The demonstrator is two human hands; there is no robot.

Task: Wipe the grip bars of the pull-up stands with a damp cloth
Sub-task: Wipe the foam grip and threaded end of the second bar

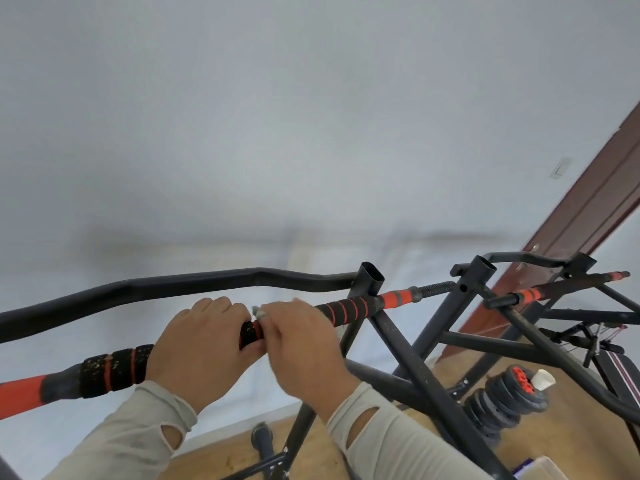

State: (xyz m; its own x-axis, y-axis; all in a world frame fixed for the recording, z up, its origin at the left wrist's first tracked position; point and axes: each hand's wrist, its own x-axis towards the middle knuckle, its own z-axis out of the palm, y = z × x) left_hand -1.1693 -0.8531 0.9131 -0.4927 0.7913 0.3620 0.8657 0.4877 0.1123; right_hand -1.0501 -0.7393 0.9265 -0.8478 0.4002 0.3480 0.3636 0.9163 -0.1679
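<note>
Head view: both hands curl round the near grip bar [349,308], right hand [298,344] pinching a cloth [258,311], left hand [194,344] steadying; far stand's bar [530,293] looks untouched.

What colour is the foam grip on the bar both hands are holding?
Black foam grip with thin red stripes, on a red bar; seen in the head view.

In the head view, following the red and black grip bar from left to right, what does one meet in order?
Bare red end → black foam grip → left hand → right hand holding a grey cloth → black grip with red stripes → red section → threaded end.
</note>
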